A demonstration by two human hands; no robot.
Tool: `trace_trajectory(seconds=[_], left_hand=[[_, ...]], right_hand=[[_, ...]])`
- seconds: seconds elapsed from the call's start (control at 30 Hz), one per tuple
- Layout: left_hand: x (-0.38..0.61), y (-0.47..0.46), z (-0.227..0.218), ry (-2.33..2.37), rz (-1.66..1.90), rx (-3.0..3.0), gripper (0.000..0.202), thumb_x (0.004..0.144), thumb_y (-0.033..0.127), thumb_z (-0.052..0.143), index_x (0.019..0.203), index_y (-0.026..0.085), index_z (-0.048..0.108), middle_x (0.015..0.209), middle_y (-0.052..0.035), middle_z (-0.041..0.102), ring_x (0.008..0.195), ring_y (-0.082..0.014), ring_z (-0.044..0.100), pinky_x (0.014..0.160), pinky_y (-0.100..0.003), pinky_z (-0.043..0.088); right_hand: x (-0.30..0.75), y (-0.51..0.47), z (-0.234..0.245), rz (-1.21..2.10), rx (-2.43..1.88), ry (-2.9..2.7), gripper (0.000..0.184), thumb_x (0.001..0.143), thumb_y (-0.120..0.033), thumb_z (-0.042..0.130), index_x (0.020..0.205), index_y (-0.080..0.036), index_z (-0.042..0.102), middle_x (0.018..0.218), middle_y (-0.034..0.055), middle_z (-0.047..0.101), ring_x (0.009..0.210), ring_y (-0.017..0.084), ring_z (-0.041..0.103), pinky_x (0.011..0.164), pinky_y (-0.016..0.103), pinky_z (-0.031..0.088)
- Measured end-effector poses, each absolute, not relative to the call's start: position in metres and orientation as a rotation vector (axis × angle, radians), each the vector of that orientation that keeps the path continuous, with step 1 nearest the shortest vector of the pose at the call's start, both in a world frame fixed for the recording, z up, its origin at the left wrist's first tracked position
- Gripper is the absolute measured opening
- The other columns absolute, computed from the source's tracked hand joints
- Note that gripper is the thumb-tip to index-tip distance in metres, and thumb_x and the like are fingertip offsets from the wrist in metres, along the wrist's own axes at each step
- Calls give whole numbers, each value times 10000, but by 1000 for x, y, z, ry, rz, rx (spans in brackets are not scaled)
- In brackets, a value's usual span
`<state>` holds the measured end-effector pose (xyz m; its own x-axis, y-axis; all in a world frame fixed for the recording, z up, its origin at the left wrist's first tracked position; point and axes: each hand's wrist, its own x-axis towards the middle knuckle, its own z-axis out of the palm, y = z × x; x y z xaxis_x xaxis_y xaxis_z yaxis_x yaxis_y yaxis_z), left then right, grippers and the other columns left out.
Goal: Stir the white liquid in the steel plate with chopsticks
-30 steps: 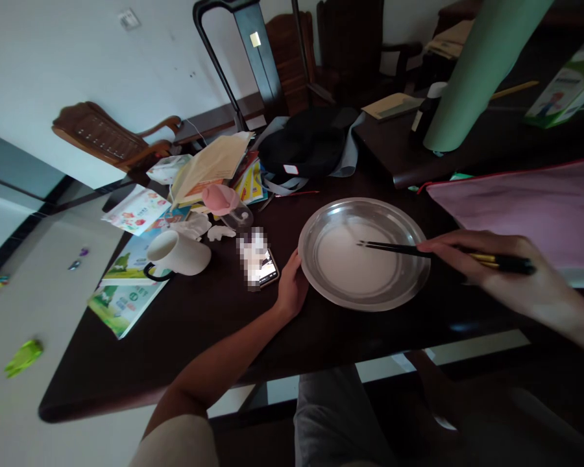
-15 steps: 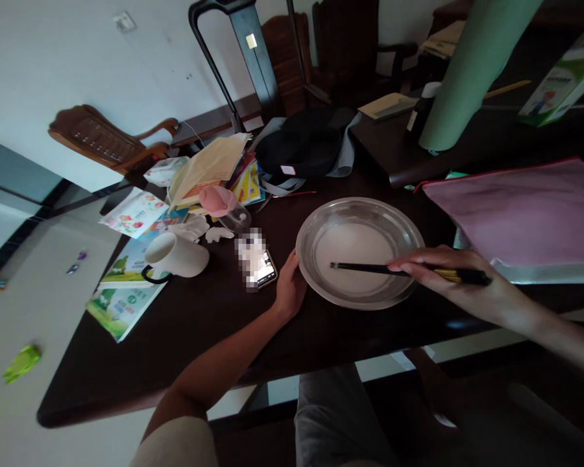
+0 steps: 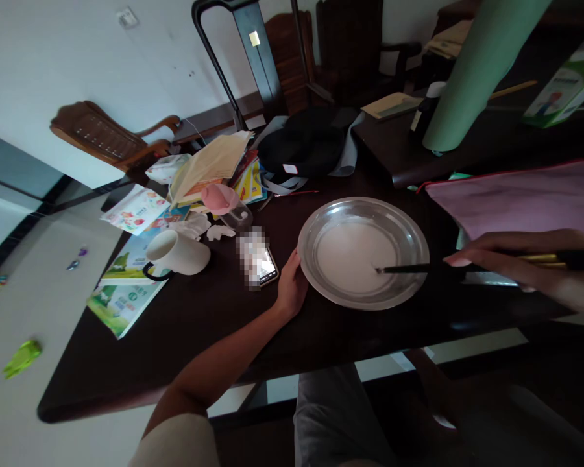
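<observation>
A round metal plate [image 3: 409, 224] holding a pale white layer sits on the dark table [image 3: 199, 337]. My left hand [image 3: 291, 285] rests against the plate's left rim, fingers curled on its edge. My right hand [image 3: 520, 263] is closed on a pair of dark chopsticks [image 3: 413, 268] with yellow bands. Their tips lie over the right part of the plate's white middle.
A phone [image 3: 265, 264] lies just left of my left hand. A white mug [image 3: 178, 254] lies on its side on booklets. A pink cup [image 3: 222, 200], papers, a black bag [image 3: 304, 146], a pink folder [image 3: 520, 198] and a green roll [image 3: 472, 71] crowd the table's back.
My right hand has drawn back to the right, pulling the chopstick tips from the plate's middle toward its right side. My left hand has stayed on the rim.
</observation>
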<state>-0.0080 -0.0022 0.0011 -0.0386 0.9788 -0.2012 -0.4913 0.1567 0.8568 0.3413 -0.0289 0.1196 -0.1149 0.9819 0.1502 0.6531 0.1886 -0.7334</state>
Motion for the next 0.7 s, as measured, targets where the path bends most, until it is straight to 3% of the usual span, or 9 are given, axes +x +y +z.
trace_trajectory(seconds=[0.17,0.47,0.57,0.7], left_hand=[[-7,-2,2,949,1327,668,306,862,445,789,1078,229,807,1225,-53,832,1369,-343,672,1231,-481,467],[-7,-2,2,953,1328,652,302,866,436,785,1077,221,802,1197,-66,830,1384,-348,658,1228,-484,461],[-8,-2,1,952,1328,648,310,864,442,794,1080,220,809,1216,-62,824,1364,-343,666,1230,-474,455],[-8,-2,1,952,1329,637,309,859,440,804,1079,222,813,1199,-57,829,1355,-338,669,1233,-472,450]], right_hand=[[305,-32,106,1013,-1439,-1871,339,971,-621,686,982,-345,884,1026,38,888,969,275,842,898,415,685],[291,-11,86,761,-1266,-1838,214,985,-449,694,1019,-294,838,1084,40,883,997,256,828,896,390,629],[306,-16,104,694,-1401,-1836,259,984,-495,692,999,-279,834,1020,52,868,904,247,801,806,376,613],[331,-29,123,616,-1554,-1835,411,946,-685,696,949,-306,854,917,59,842,719,242,748,587,375,585]])
